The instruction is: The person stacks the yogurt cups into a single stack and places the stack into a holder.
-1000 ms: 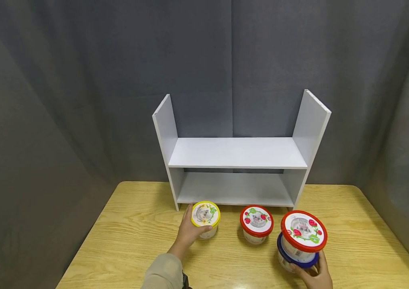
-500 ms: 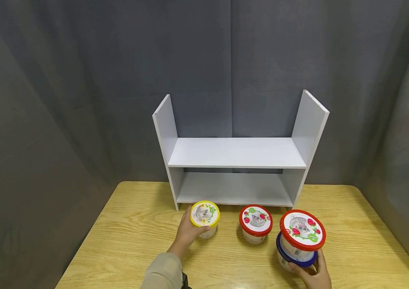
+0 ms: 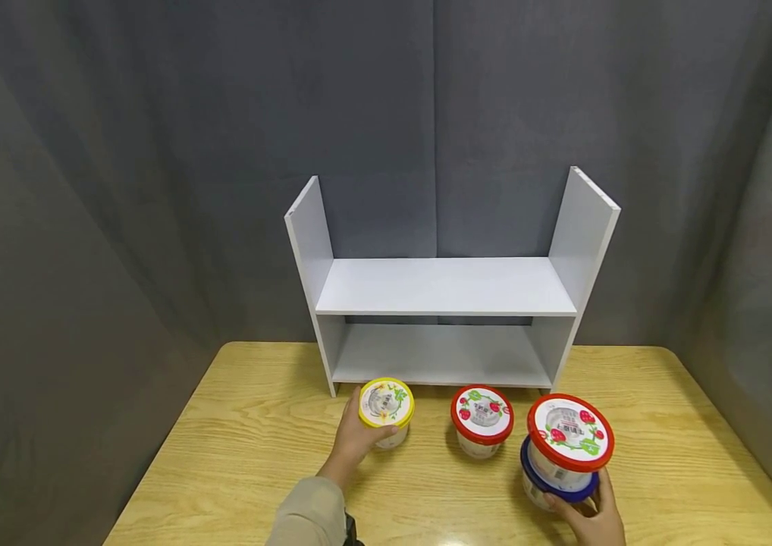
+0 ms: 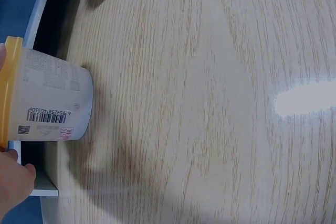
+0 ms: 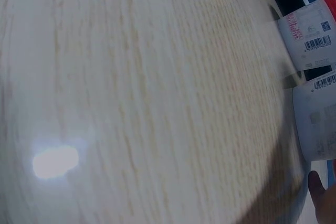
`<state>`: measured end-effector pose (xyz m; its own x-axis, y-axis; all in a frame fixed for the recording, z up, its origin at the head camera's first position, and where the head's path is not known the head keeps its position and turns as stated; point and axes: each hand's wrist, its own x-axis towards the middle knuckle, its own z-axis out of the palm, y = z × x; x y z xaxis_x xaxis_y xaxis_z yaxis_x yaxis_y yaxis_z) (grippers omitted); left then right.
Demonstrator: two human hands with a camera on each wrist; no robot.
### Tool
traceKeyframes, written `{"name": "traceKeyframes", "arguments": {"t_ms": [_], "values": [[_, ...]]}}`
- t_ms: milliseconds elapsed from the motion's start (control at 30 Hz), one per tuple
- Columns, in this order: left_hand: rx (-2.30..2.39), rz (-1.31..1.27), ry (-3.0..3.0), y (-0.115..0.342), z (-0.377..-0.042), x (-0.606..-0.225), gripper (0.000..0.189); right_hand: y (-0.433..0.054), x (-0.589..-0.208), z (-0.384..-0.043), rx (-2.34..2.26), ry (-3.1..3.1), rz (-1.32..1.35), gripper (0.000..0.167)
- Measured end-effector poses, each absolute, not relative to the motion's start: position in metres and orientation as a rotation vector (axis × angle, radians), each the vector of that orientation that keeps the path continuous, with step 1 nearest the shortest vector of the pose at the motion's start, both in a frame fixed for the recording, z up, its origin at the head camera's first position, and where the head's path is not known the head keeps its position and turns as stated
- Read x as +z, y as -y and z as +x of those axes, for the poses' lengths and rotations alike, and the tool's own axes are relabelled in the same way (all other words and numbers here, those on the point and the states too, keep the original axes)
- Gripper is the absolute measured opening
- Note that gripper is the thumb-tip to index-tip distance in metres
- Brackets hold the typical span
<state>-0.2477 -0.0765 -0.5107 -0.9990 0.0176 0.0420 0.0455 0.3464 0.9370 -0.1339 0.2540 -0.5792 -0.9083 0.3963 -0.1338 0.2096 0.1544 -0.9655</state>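
My left hand [image 3: 352, 442] grips the yellow-lidded tub [image 3: 386, 403], thumb on the near side of its lid. In the left wrist view this tub [image 4: 55, 95] shows its barcode side, with the hand [image 4: 14, 179] at the lid's edge. On the right, my right hand [image 3: 594, 519] holds the blue-lidded tub [image 3: 566, 494], fingers round its side near the lid. Stacked on that one is a tub with a red strawberry lid [image 3: 570, 432]. Another red-lidded tub [image 3: 481, 413] stands between the two hands, touched by neither.
Behind the tubs stands a white two-tier shelf [image 3: 447, 287] with upright side panels. It sits toward the back of the wooden table [image 3: 243, 425]. Grey curtains [image 3: 154, 189] close off the back and both sides.
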Motion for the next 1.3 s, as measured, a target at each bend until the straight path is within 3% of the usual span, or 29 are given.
{"name": "traceKeyframes", "arguments": {"t_ms": [333,733,1300], "values": [[-1.758,-0.070,2.555,0.076,-0.250,-0.514,0.102,-0.240,-0.553,-0.125,1.870,2.233,-0.571,0.100],[-1.740,0.012,2.556,0.077,-0.251,-0.522,0.102,-0.258,-0.585,-0.138,1.906,2.235,-0.608,0.109],[-1.906,0.038,2.410,0.077,-0.246,-0.527,0.098,-0.262,-0.591,-0.138,1.931,2.229,-0.653,0.113]]}}
